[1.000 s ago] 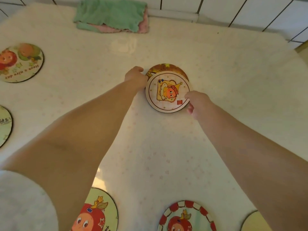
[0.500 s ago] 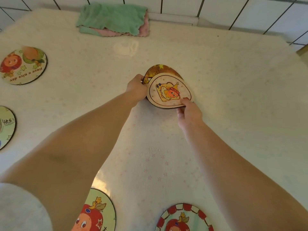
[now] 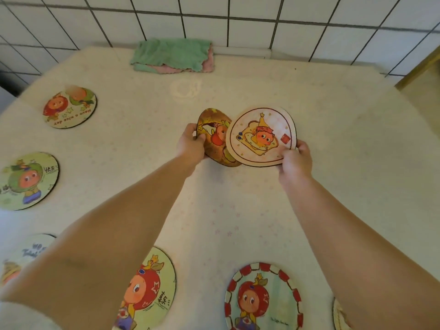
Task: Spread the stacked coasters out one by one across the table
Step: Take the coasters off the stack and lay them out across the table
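Two round coasters are held up over the middle of the table. My right hand [image 3: 296, 158] grips the lower right rim of a pale pink coaster [image 3: 260, 136] with a toast cartoon. It overlaps the right side of a golden-brown coaster [image 3: 215, 136], which my left hand [image 3: 190, 145] grips by its left rim. Both are tilted and lifted off the cloth. Several other coasters lie flat and apart: one at far left [image 3: 69, 110], a green one [image 3: 27, 181] at the left edge, one near left [image 3: 152, 289], and a red-rimmed one [image 3: 263, 297] at the near edge.
The table [image 3: 333, 129] has a cream cloth with faint stars. A folded green and pink towel [image 3: 172, 55] lies at the back by the tiled wall [image 3: 238, 17]. Partly hidden coasters show at the lower left [image 3: 31, 252] and lower right [image 3: 339, 315].
Both coasters have come up off the table. My right hand has pulled the pink coaster to the right, off the golden-brown one that my left hand holds. The camera has tilted up.
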